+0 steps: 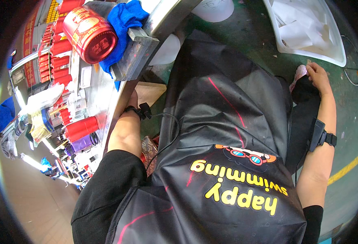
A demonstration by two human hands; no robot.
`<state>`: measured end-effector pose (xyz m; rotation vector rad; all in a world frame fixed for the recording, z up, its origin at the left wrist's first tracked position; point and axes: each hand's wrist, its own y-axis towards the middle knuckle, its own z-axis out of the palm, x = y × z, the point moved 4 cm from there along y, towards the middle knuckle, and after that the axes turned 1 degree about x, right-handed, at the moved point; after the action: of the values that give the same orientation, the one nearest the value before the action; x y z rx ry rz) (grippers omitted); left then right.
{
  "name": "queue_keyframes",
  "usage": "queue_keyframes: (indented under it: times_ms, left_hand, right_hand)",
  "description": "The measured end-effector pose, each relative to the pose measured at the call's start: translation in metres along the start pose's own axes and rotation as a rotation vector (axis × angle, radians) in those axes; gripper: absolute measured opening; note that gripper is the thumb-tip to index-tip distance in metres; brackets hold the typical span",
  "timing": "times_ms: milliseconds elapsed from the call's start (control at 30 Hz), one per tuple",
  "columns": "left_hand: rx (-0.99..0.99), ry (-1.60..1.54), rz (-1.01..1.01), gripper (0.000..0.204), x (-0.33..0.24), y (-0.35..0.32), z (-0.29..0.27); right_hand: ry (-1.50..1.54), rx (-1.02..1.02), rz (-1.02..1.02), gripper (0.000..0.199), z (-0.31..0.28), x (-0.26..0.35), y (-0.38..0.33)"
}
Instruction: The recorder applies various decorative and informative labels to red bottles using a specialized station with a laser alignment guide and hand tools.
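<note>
My right hand [319,77] hangs low beside my right knee. Its fingers are curled together; a tiny pale bit shows at the tips, too small to name. My left hand [133,99] reaches under the bench edge at the left, and its fingers are hidden there. A tan, flat piece like paper or cardboard [151,94] is right next to it; whether the hand touches it I cannot tell. Above, a shiny red can [90,35] lies tilted against a blue cloth [124,19] on the bench.
Several red cylinders [81,129] stand along the bench at the left. A white bin [307,26] with white paper scraps sits on the green floor at the far right. White round containers [213,9] are at the top. A black apron [227,110] covers my lap; a cable [178,126] crosses it.
</note>
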<state>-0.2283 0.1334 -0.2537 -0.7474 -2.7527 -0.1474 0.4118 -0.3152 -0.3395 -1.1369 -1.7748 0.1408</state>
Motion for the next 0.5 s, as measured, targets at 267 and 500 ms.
queue_keyframes:
  times_ms: [267, 500]
  left_hand:
    - [0.056, 0.165, -0.006, 0.055, 0.016, 0.010, 0.002]
    - [-0.069, -0.042, 0.078, 0.043, 0.000, 0.017, -0.001]
  right_hand:
    - [-0.062, -0.010, -0.055, 0.030, 0.006, 0.007, -0.001]
    - [-0.064, -0.015, -0.115, 0.031, 0.011, -0.010, 0.014]
